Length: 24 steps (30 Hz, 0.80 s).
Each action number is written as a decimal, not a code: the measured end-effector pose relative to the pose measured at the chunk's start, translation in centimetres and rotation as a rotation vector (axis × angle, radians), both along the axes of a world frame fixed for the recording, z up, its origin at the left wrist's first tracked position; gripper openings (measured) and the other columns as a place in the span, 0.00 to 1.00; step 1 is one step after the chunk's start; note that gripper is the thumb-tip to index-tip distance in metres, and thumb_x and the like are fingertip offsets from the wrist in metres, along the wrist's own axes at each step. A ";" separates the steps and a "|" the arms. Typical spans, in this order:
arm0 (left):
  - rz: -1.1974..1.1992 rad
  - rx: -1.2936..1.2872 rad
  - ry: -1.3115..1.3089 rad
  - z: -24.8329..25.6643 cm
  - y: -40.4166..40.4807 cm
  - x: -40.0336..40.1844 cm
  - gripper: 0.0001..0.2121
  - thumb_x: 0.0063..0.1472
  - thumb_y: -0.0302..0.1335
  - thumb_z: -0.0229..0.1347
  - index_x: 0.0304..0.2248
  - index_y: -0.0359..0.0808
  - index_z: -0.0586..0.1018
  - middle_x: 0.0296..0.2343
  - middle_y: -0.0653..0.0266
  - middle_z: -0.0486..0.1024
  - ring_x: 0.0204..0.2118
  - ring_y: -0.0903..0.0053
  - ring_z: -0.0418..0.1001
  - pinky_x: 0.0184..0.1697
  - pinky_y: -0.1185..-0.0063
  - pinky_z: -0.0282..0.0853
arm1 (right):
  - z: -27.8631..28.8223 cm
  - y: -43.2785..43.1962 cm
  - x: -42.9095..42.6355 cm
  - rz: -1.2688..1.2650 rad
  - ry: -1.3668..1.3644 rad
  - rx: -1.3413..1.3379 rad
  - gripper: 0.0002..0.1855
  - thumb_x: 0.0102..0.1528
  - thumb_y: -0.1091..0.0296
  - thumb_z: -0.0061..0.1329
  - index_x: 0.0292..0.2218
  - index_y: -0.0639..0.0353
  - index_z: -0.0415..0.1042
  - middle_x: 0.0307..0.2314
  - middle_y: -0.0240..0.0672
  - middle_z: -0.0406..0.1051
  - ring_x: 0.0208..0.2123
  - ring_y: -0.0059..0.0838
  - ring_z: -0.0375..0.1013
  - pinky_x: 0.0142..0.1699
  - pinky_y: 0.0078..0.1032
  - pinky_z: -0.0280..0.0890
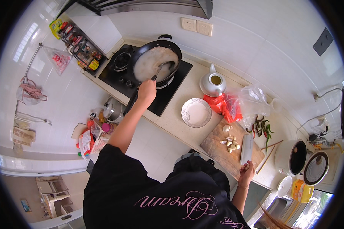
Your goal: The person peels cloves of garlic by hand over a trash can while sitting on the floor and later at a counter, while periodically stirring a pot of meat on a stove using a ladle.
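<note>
My left hand grips the dark handle of a ladle or turner. Its head is partly sunk in cloudy, pale liquid inside a black wok on the gas hob. At the near right edge of a wooden cutting board, my right hand has its fingers curled around a small pale piece, too small to identify. Close to those fingers lies a cleaver, its handle mostly hidden. Peeled garlic cloves and a garlic bulb rest on the board.
A patterned plate stands between hob and board. Behind it are a white pot and red plastic bags. Chilies, chopsticks and an open rice cooker lie rightward. A condiment rack stands left.
</note>
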<state>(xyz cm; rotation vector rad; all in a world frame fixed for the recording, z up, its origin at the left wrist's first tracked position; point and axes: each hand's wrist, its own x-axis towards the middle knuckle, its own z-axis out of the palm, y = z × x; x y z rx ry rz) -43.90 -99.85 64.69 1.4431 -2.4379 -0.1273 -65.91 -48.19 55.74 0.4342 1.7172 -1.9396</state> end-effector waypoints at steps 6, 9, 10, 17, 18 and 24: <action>0.144 0.009 -0.025 -1.4 -4.3 -1.6 0.15 0.63 0.33 0.45 0.29 0.28 0.74 0.27 0.47 0.76 0.32 0.55 0.76 0.35 0.66 0.72 | 0.5 -0.5 0.0 -0.010 -0.001 0.008 0.12 0.58 0.58 0.44 0.34 0.57 0.67 0.19 0.26 0.63 0.17 0.17 0.62 0.22 0.15 0.56; 0.160 0.008 -0.045 -1.8 -7.1 -0.6 0.15 0.64 0.34 0.45 0.30 0.28 0.75 0.28 0.47 0.76 0.32 0.56 0.76 0.36 0.66 0.72 | 0.3 -0.3 0.0 -0.015 0.003 0.013 0.12 0.58 0.58 0.44 0.34 0.57 0.67 0.19 0.26 0.63 0.17 0.17 0.62 0.21 0.15 0.56; 0.155 0.021 -0.016 -1.8 -7.7 -0.2 0.16 0.63 0.35 0.45 0.30 0.27 0.76 0.29 0.45 0.76 0.33 0.54 0.75 0.37 0.65 0.71 | 0.2 -0.2 0.1 -0.014 0.003 0.014 0.12 0.58 0.58 0.44 0.34 0.57 0.67 0.19 0.26 0.63 0.17 0.17 0.62 0.21 0.15 0.56; 0.378 0.237 0.230 -1.3 -10.2 4.3 0.18 0.62 0.36 0.48 0.26 0.27 0.77 0.23 0.45 0.76 0.27 0.54 0.76 0.30 0.65 0.69 | 0.0 -0.6 0.3 0.000 -0.011 0.016 0.11 0.58 0.58 0.44 0.33 0.57 0.67 0.19 0.27 0.63 0.17 0.17 0.62 0.20 0.15 0.55; 0.497 0.389 0.332 -1.3 -10.4 5.3 0.18 0.61 0.37 0.49 0.25 0.27 0.77 0.22 0.47 0.76 0.25 0.57 0.76 0.27 0.67 0.69 | -0.1 -0.8 0.3 0.012 -0.008 0.014 0.11 0.57 0.58 0.44 0.33 0.57 0.67 0.19 0.27 0.63 0.16 0.17 0.62 0.20 0.14 0.55; 0.527 0.420 0.419 2.0 -8.3 10.1 0.19 0.63 0.36 0.48 0.20 0.29 0.75 0.14 0.58 0.74 0.16 0.73 0.74 0.18 0.78 0.66 | -1.0 -1.4 0.6 0.043 -0.025 0.043 0.12 0.56 0.57 0.46 0.33 0.57 0.68 0.19 0.28 0.65 0.16 0.17 0.63 0.19 0.14 0.56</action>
